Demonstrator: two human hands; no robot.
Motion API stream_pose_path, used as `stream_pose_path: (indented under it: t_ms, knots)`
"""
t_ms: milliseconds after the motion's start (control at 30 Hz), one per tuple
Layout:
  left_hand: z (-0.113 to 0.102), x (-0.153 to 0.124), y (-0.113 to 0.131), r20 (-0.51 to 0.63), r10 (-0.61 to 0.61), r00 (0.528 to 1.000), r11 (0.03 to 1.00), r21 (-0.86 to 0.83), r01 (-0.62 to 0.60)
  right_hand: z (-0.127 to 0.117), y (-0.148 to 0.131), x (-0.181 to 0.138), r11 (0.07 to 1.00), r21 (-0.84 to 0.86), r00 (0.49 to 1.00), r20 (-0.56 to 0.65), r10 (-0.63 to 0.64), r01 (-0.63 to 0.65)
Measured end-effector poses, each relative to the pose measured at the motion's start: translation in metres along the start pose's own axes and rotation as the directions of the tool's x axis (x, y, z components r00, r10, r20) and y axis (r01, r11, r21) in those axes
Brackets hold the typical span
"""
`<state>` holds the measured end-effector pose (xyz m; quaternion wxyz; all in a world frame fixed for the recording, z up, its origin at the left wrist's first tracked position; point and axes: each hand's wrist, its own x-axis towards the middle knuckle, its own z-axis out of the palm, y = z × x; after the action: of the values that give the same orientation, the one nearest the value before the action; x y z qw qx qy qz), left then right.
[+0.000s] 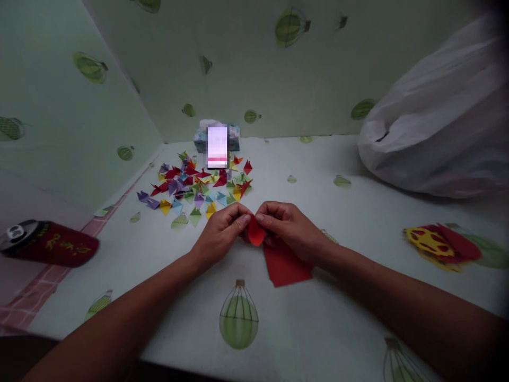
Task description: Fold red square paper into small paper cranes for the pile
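Observation:
My left hand (222, 227) and my right hand (287, 225) meet at the middle of the table, fingers pinched on a small red paper piece (255, 233) bent between them. Under my right hand and wrist lies a flat stack of red paper sheets (285, 266). Just beyond my hands lies a pile of several small folded paper pieces (196, 187) in red, purple, yellow, green and blue.
A tissue box (234, 139) stands behind the pile, by a blurred upright item. A red can (51, 244) lies at the left edge. A large white plastic bag (441, 122) fills the right back. The table cover (358, 212) shows green balloon prints.

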<state>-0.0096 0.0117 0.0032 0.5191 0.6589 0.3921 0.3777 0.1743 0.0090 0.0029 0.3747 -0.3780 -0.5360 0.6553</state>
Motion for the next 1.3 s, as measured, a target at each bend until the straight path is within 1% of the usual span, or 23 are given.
stream_pose_path:
  t_ms: [133, 300, 467, 633, 767, 900, 1000, 1167, 1300]
  knots:
    - [-0.0004, -0.0005, 0.0001, 0.003, -0.001, 1.000, 1.000, 0.005, 0.001, 0.0001, 0.0000, -0.0001, 1.000, -0.012, 1.000, -0.007, 0.003, -0.003]
    - [-0.0002, -0.0011, 0.0010, -0.002, 0.027, 1.000, 0.998, 0.057, -0.027, 0.0010, -0.0017, -0.0006, 0.997, -0.071, 1.000, -0.019, -0.004, 0.002]
    - [-0.0001, -0.0010, 0.0009, -0.002, 0.029, 1.000, 0.996, 0.085, -0.028, 0.0013, -0.0028, -0.0001, 0.980, -0.193, 0.998, -0.035, -0.056, 0.048]
    - [0.0004, -0.0009, 0.0002, -0.020, 0.032, 0.999, 0.991, 0.131, -0.029, 0.0021, -0.0025, 0.0006, 0.939, -0.328, 0.990, -0.059, -0.130, 0.104]
    - [0.0010, -0.0008, -0.0010, -0.023, 0.030, 0.999, 0.992, 0.124, -0.027, 0.0030, -0.0029, 0.0000, 0.904, -0.403, 0.979, -0.077, -0.187, 0.141]
    - [0.0025, -0.0010, -0.0013, -0.032, 0.003, 0.999, 0.999, 0.042, -0.001, 0.0034, -0.0036, 0.0001, 0.912, -0.386, 0.978, -0.095, -0.187, 0.137]
    - [0.0032, -0.0011, -0.0010, -0.034, -0.008, 0.999, 1.000, 0.017, 0.008, 0.0029, -0.0025, 0.0009, 0.918, -0.373, 0.979, -0.092, -0.179, 0.133]
    - [0.0022, -0.0009, -0.0005, -0.018, -0.005, 1.000, 0.999, 0.032, 0.005, 0.0019, 0.0008, 0.0009, 0.875, -0.453, 0.969, -0.082, -0.231, 0.171]
    - [0.0020, -0.0006, 0.0000, -0.031, 0.008, 1.000, 0.995, 0.098, -0.005, 0.0024, 0.0011, 0.0007, 0.854, -0.487, 0.967, -0.068, -0.245, 0.182]
